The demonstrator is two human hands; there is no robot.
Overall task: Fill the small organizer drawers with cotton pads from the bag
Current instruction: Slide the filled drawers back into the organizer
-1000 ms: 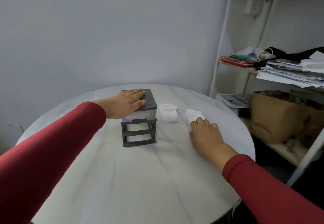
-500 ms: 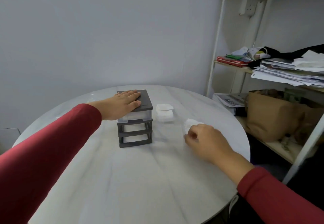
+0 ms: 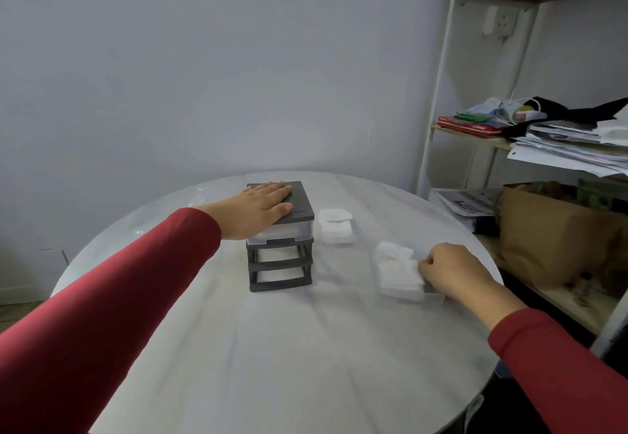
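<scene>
A small dark grey organizer [image 3: 280, 253] stands mid-table with one clear drawer in its top slot; the two lower slots are bare frames. My left hand [image 3: 261, 207] lies flat on its lid. To the right, a clear drawer filled with white cotton pads [image 3: 397, 272] sits on the table, and my right hand [image 3: 452, 268] grips its right end with curled fingers. A second clear drawer of cotton pads [image 3: 335, 226] rests just right of the organizer. No bag is visible on the table.
The round white table [image 3: 272, 348] ends close to my right hand. Beyond that edge stands a white shelf unit [image 3: 438, 93] with stacked papers [image 3: 571, 148] and a brown paper bag [image 3: 557, 236]. A plain wall is behind.
My right hand curled round the near drawer of pads and drew it toward me and rightward. The left hand stayed flat on the organizer.
</scene>
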